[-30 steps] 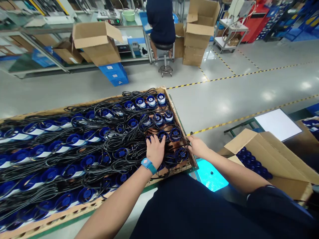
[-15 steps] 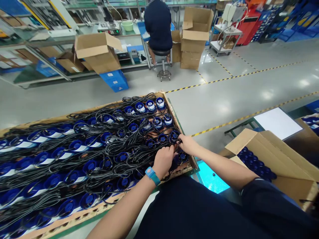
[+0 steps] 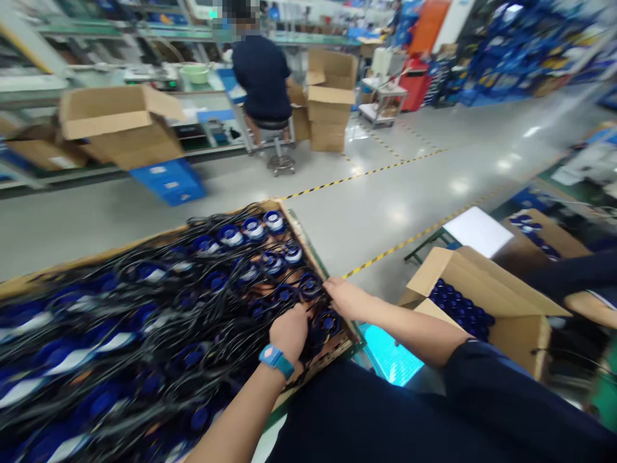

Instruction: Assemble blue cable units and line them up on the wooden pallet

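Head view: both hands work the near-right corner of a wooden tray (image 3: pixel 308 254) packed w/ blue fan units and tangled black cables (image 3: pixel 159 308). Left hand (image 3: pixel 289 331), teal wristband on, is curled down onto a blue fan (image 3: pixel 329 319) at its 3 o'clock; grip can't be told thru blur. Right hand (image 3: pixel 344 297) pinches at cable beside it. At 3 o'clock of the tray, open carton (image 3: pixel 482 289) holds more blue units. At 12 o'clock, a seated person (image 3: pixel 263 77) at a bench.
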The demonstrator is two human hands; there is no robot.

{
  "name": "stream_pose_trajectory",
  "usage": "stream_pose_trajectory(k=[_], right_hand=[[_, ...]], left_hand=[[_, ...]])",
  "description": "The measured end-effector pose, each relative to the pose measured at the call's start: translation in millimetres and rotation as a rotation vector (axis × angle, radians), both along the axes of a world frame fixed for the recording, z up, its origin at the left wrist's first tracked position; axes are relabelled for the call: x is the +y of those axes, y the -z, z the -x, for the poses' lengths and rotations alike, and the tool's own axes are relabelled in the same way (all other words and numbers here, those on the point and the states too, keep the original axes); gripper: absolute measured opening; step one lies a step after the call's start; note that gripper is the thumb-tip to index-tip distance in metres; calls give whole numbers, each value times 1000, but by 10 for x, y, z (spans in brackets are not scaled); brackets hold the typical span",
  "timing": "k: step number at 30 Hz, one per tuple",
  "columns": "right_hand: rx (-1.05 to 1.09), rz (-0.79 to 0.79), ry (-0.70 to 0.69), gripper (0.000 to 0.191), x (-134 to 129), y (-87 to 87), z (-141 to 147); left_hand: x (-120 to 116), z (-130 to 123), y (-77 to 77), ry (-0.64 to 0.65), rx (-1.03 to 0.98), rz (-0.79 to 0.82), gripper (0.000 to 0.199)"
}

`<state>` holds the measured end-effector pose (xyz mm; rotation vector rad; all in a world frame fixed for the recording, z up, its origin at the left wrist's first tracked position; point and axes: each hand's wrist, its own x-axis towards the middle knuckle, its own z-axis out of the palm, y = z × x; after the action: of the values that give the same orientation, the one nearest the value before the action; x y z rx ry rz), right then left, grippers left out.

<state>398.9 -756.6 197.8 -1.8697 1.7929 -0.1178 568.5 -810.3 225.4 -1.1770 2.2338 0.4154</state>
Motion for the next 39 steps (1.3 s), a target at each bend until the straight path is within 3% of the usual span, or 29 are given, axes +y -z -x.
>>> stream_pose_trajectory(k=[3, 6, 11, 13, 16, 18, 20, 22, 25, 28, 30, 32, 35, 37, 39], right_hand=[[-38, 60, -30, 14, 66, 77, 52], [10, 116, -69, 12, 49, 252, 62], [45, 226, -159, 10, -88, 467, -138], [34, 194, -147, 15, -108, 458, -232], [23, 147, -8, 14, -38, 363, -258], [1, 141, 53, 10, 35, 306, -183], [-18, 152, 113, 25, 87, 288, -64], [-72, 174, 152, 34, 123, 295, 48], [-143, 214, 166, 27, 222, 285, 115], [-184, 332, 134, 29, 428, 225, 30], [-226, 388, -26, 36, 596, 197, -85], [-238, 384, -264, 42, 735, 223, -211], [-190, 357, -482, 48, 814, 376, -362], [-158, 366, -523, 47, 785, 507, -406], [-138, 390, -525, 49, 739, 613, -401]], left_hand=[[-57, 129, -9, -15, -70, -75, 38], [-158, 130, 64, 55, -106, -109, 43], [-280, -264, 250, 200, -18, -70, 32], [-181, -470, 255, 212, 113, 89, 44], [115, -615, 181, 319, 360, 324, 51], [277, -545, 135, 416, 371, 285, 46], [322, -377, 126, 408, 240, 179, 47], [264, -181, 149, 298, 136, 101, 41], [135, 32, 182, 149, 85, 27, 36], [87, -5, 130, 102, 129, 2, 31], [125, -229, 26, 60, 284, 27, 32], [236, -597, -117, -84, 552, 101, 34], [555, -1281, -307, -545, 822, 291, 38], [855, -1715, -343, -891, 800, 409, 45], [1196, -2066, -276, -1155, 716, 448, 53]])
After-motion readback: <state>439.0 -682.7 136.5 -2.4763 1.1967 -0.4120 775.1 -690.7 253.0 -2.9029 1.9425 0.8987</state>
